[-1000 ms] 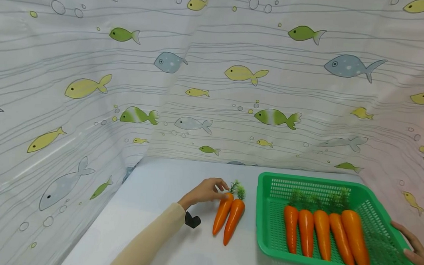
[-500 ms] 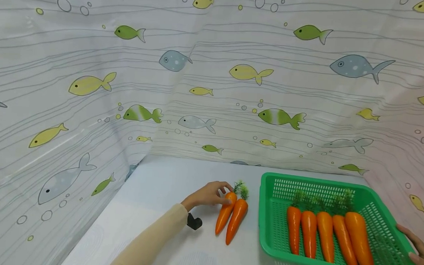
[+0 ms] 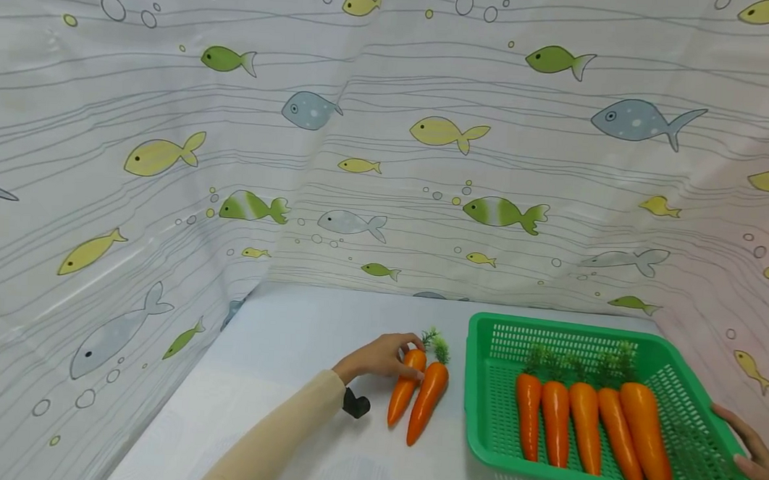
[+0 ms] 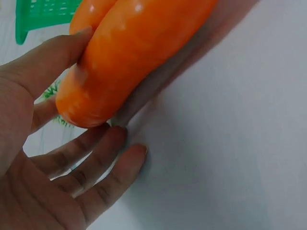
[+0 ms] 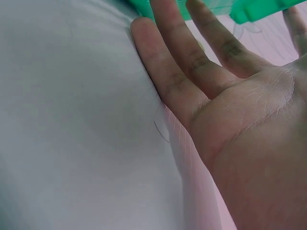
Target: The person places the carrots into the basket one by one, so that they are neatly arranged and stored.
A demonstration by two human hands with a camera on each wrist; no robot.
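Note:
In the head view, two orange carrots with green tops lie side by side on the white table. My left hand (image 3: 388,355) pinches the left carrot (image 3: 403,397) near its thick end. The left wrist view shows the thumb against that carrot (image 4: 120,62), with fingers around its blunt end. Just right of it rests the other carrot (image 3: 427,409). At the far right, my right hand (image 3: 753,455) touches the side of a green basket (image 3: 471,389). In the right wrist view its fingers (image 5: 192,62) look nearly straight, their tips near the basket.
Inside the basket several carrots (image 3: 584,424) lie in a row, leafy ends to the back. A fish-patterned curtain (image 3: 387,197) surrounds the white table (image 3: 301,330) at the back and sides.
My left hand has shifted slightly right and down along the left carrot, its thumb now farther over the carrot. The right hand stays at the basket. The head view has swayed a little.

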